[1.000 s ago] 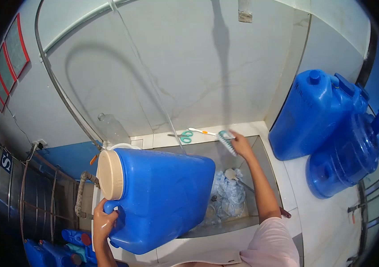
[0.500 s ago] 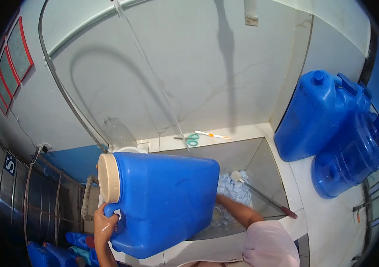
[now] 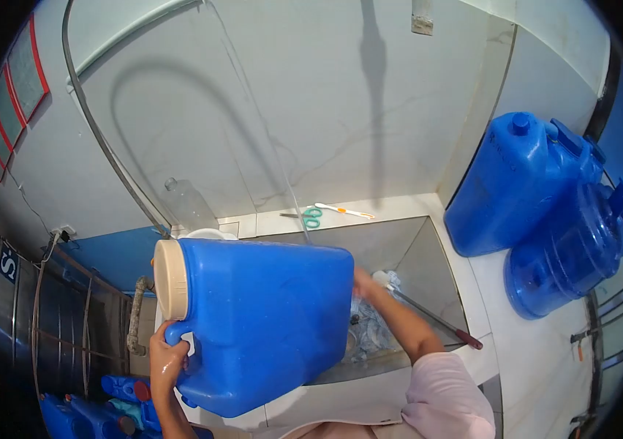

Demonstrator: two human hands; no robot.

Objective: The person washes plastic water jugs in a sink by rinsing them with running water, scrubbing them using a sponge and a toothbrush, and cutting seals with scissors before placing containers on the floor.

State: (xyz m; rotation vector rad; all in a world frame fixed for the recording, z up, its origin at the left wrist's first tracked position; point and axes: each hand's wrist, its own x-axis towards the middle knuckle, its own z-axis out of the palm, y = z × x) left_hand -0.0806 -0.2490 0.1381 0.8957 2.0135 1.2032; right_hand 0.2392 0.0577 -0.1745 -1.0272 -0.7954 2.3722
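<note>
A large blue water jug (image 3: 267, 314) lies on its side across the sink's near-left part, its beige cap (image 3: 171, 279) facing left. My left hand (image 3: 169, 355) is closed around the jug's handle at the lower left. At the jug's right end, its base, is my right hand (image 3: 360, 281), smeared by motion and partly hidden behind the edge, so its fingers do not show clearly. Below it in the sink (image 3: 421, 252) lies a pale blue-white cloth (image 3: 374, 333). A long-handled brush (image 3: 428, 314) rests over the sink's right rim.
Scissors (image 3: 312, 217) and a toothbrush (image 3: 344, 211) lie on the back ledge, near a clear bottle (image 3: 191, 205). Two blue jugs, one rectangular (image 3: 498, 186) and one round (image 3: 560, 256), stand at right. More blue containers (image 3: 99, 417) sit lower left. A thin water stream (image 3: 260, 117) falls into the sink.
My right hand has moved up along the jug's base, away from the cloth. The left hand keeps its hold on the handle. The whole view has shifted slightly.
</note>
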